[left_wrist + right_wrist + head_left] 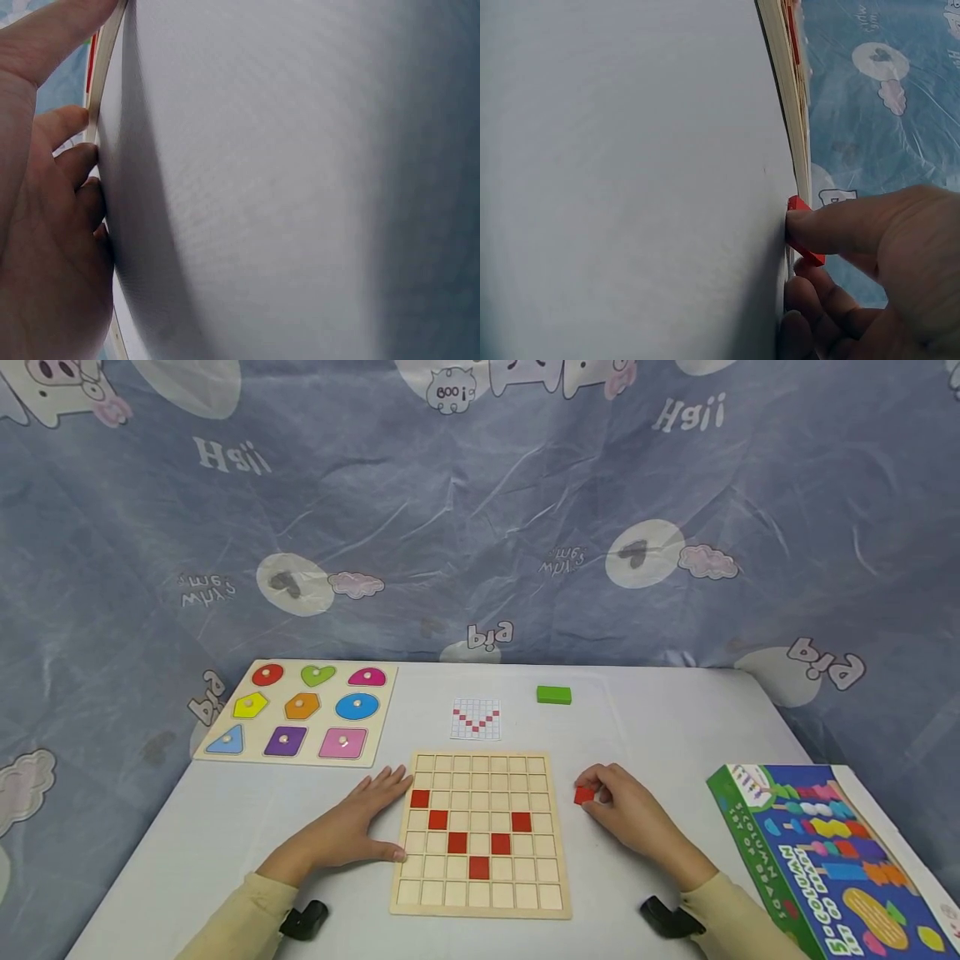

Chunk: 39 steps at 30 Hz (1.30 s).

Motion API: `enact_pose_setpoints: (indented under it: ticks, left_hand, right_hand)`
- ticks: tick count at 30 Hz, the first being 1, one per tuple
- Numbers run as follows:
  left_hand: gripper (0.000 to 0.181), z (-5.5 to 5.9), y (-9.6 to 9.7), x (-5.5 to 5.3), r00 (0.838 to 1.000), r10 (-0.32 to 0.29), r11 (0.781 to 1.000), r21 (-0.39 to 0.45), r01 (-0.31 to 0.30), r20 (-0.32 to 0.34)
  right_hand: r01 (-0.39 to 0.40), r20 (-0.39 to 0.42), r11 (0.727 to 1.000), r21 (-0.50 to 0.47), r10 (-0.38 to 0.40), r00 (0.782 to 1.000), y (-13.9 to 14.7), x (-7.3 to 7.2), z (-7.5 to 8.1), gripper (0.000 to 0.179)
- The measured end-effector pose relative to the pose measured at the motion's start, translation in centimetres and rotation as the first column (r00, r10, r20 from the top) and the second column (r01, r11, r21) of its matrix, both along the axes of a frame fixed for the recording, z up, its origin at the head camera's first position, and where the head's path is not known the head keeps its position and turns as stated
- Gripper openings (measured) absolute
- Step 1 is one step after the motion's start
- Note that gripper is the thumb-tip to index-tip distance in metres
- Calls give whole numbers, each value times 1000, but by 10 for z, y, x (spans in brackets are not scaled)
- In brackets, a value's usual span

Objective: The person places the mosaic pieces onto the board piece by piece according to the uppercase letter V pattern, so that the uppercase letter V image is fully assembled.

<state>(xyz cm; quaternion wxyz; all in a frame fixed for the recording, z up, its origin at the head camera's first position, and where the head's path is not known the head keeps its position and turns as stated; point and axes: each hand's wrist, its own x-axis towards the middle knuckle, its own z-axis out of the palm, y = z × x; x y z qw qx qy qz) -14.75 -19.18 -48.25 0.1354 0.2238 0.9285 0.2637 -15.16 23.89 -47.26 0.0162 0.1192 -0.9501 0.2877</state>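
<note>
A wooden grid board (480,906) lies in the middle of the table, with several red square tiles in its cells forming most of a V. My left hand (352,822) rests at the board's left edge, fingers and thumb extended against it; the left wrist view shows the thumb touching the rim. To the right of the board, my right hand (637,814) pinches a red square tile (584,795) between thumb and fingers. That tile (804,236) also shows under the thumb in the right wrist view. Behind the board lies a pattern card (476,732) with a red V.
A shape puzzle board (300,760) with knobbed pieces lies at the back left. A green block (553,695) sits at the back, right of the card. A colourful bead-toy box (832,860) stands at the right edge. A patterned cloth (480,527) hangs behind the table.
</note>
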Motion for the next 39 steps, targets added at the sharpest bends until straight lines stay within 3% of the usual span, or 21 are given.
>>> enact_pose_setpoints:
  ticks: [6,12,26,39]
  left_hand:
    - [114,0,0,0,1000,1,1000,-6,-1,-3]
    - [114,1,0,0,1000,-7,1000,2,7,-3]
    - [114,-2,-2,-2,1000,-12,1000,5,12,-12]
    - [113,0,0,0,1000,-2,1000,7,2,5]
  right_hand:
    - [-16,44,1000,16,16,999,0,2,4,26]
    - [-19,26,1000,18,19,999,-1,3,5,25]
    - [-2,3,996,-87,3,1000,-4,3,2,20]
    - [-56,-28,982,-181,52,998,-16,4,3,20]
